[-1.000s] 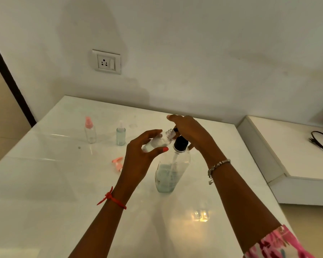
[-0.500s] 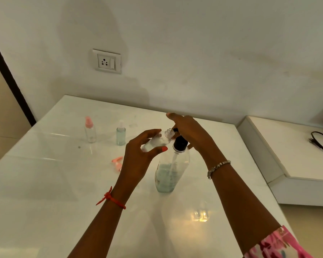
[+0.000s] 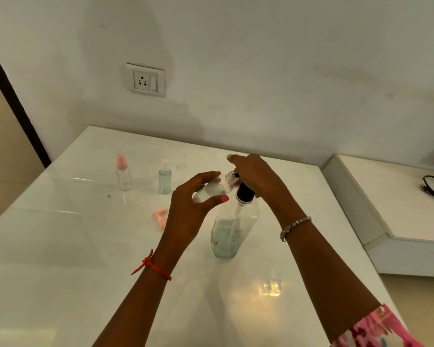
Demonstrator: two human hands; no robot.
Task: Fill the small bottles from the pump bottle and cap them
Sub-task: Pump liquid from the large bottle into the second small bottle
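While I grip the small bottle [image 3: 212, 190] in the left hand [image 3: 188, 214], tipped with its mouth right at the top of the pump bottle [image 3: 232, 234], the right hand [image 3: 257, 176] curls over that top.

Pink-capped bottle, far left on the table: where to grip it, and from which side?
Take the pink-capped bottle by its clear round body, below the cap, probably coming from the near side. It stands upright and apart from the blue-filled bottle on its right, so fingers can likely wrap the body. The cap is narrower and gives less hold.
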